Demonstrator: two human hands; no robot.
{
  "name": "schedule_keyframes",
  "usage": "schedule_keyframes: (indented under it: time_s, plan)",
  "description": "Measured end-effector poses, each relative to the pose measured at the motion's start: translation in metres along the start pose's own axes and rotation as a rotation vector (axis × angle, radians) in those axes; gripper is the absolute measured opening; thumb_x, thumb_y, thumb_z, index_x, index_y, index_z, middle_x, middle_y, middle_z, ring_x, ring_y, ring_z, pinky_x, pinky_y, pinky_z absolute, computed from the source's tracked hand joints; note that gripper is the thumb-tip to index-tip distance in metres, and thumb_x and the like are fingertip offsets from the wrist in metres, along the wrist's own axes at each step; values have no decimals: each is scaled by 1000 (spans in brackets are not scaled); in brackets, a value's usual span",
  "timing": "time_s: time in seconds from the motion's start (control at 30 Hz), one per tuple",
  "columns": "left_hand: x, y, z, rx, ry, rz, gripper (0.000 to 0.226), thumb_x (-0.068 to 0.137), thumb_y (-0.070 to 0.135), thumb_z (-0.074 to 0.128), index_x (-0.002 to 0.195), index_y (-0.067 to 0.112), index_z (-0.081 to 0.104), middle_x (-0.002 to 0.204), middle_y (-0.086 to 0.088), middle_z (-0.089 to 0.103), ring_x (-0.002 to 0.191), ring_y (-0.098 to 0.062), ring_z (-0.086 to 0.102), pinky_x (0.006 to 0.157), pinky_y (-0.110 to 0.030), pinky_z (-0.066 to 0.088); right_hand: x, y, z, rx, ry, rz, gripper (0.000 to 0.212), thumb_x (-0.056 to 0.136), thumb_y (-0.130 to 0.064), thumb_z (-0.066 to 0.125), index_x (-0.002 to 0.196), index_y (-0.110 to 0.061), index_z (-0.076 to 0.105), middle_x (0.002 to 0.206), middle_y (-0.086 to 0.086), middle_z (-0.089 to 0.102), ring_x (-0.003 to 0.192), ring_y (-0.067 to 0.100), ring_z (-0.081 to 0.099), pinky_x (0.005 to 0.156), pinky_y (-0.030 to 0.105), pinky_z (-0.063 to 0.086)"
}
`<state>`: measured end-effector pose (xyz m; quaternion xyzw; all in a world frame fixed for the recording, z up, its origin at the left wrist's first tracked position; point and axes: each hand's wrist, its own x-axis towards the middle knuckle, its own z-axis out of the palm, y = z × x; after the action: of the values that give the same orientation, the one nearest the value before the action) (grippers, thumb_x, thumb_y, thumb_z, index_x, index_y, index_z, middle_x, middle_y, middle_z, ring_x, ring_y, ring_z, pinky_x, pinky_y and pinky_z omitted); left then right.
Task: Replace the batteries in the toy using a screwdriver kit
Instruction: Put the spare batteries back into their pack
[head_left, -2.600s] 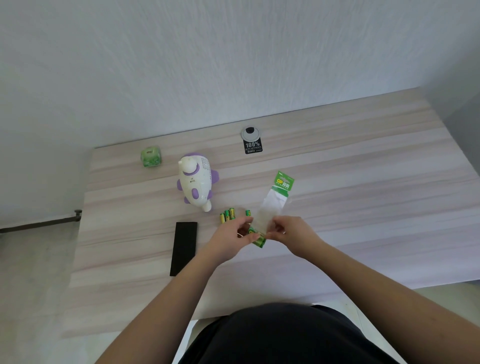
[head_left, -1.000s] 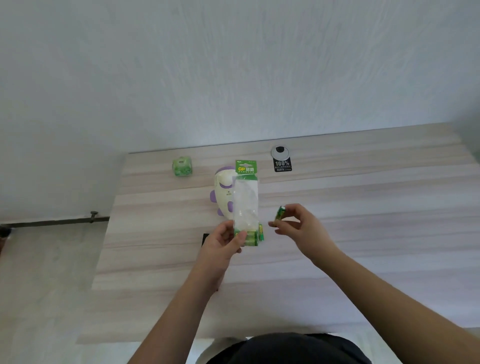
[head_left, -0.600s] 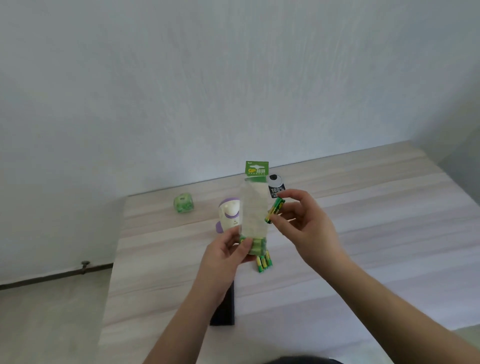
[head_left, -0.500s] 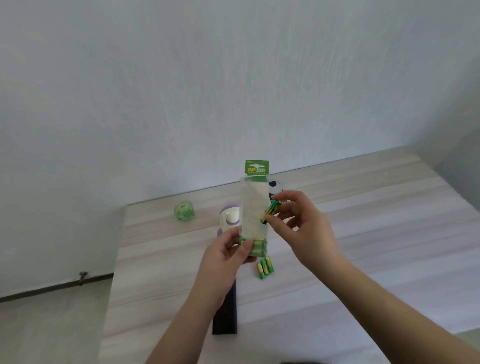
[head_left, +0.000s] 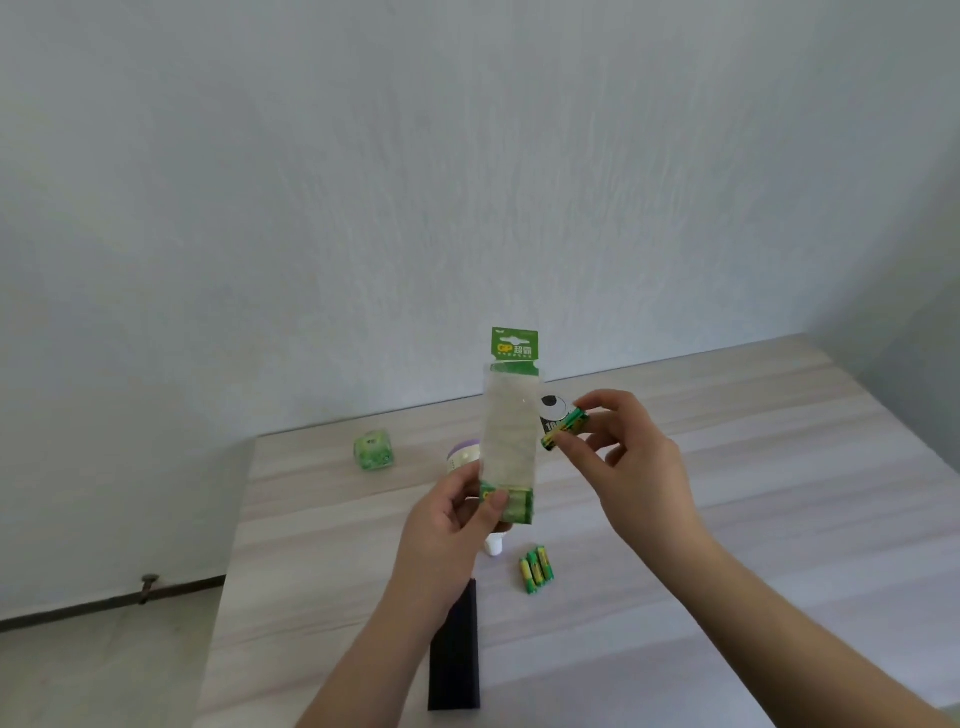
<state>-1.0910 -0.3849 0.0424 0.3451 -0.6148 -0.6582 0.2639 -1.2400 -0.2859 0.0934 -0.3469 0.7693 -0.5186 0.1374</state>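
Observation:
My left hand (head_left: 451, 525) holds a clear battery pack (head_left: 510, 431) upright by its lower end, where green batteries still sit inside; its green card header points up. My right hand (head_left: 626, 467) pinches one green battery (head_left: 565, 428) between thumb and fingertips, just right of the pack. Three loose green batteries (head_left: 536, 568) lie together on the wooden table (head_left: 727, 545). The white and purple toy (head_left: 462, 456) stands behind the pack, mostly hidden by it and my left hand. A flat black case (head_left: 453, 654) lies near the table's front, partly under my left forearm.
A small green cube (head_left: 373, 450) sits at the table's back left. A black tag with a round top (head_left: 551, 413) lies behind the pack near the wall. The table's left edge drops to the floor; a white wall rises right behind the table.
I have lifted the pack off the table and stood it upright in my left hand. My right hand has pulled one battery out and now holds it beside the pack. The view has tilted upward.

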Motion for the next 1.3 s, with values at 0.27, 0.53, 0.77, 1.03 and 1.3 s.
schedule_keyframes:
  time_s: [0.27,0.53,0.77,1.03,1.3]
  plan:
    - [-4,1,-3,-123,-65,-71,33,96,6,51,120,27,58,107,2,74,98,-20,70,83,-29,56,-7,-9,8,-1,3,-73,28,82,-29,73,95,-39,50,85,-16,66,74,1,58,60,15,44]
    - [-9,-5,1,-118,-105,-33,40,95,11,52,129,31,53,112,-2,71,102,-26,66,84,-32,57,-11,-8,12,-113,-2,-132,31,83,-29,71,99,-39,47,83,-23,61,77,-3,57,58,7,40]
    - [-10,-12,4,1,-95,15,46,93,23,56,138,29,50,107,-13,67,89,-21,66,76,-30,55,-13,-6,15,-181,-63,-150,30,84,-32,71,100,-39,46,86,-23,62,76,-4,58,58,6,40]
    - [-6,-15,4,116,-77,49,44,94,35,57,137,35,50,99,-4,70,87,-17,69,88,-43,55,-6,1,19,-109,-142,-10,20,89,-27,65,101,-37,52,86,-23,63,69,-4,60,57,6,43]
    - [-4,-16,2,94,-66,32,44,96,19,57,137,31,48,103,-4,69,89,-17,68,89,-36,54,0,6,22,-206,-282,-19,20,89,-24,65,107,-33,63,82,-30,59,67,4,59,58,9,44]
